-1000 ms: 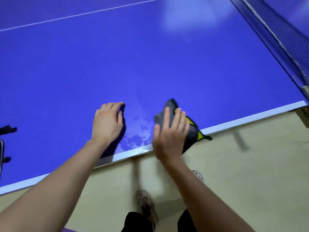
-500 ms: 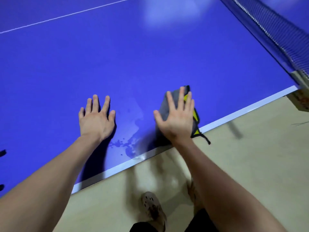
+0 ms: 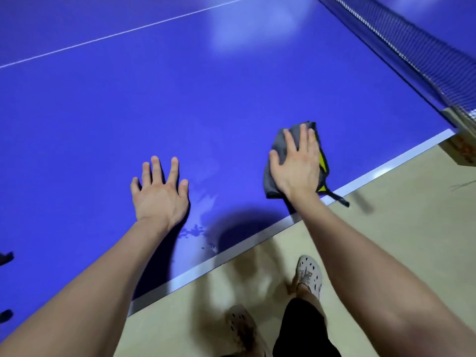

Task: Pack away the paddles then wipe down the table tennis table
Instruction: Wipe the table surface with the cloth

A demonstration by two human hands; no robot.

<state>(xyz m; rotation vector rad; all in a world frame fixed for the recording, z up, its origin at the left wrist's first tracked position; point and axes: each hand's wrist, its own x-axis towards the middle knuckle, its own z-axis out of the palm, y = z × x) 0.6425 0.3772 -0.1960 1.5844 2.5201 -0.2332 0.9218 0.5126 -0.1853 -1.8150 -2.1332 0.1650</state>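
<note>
The blue table tennis table (image 3: 206, 99) fills most of the head view. A grey cloth with yellow trim (image 3: 279, 148) lies near the table's white side edge. My right hand (image 3: 296, 166) presses flat on it with straight fingers. My left hand (image 3: 159, 194) rests flat on the bare table, fingers spread, to the left of the cloth. A wet smear with droplets (image 3: 198, 228) sits between the hands near the edge. No paddles show.
The net (image 3: 412, 47) runs along the upper right, its post at the table edge. The white side edge (image 3: 257, 238) borders beige floor. My feet in pale perforated shoes (image 3: 309, 276) stand below. Dark objects (image 3: 5, 258) peek in at the left border.
My right hand has pushed the cloth away from me and to the right, toward the net. My left hand went from curled to flat with spread fingers on the table.
</note>
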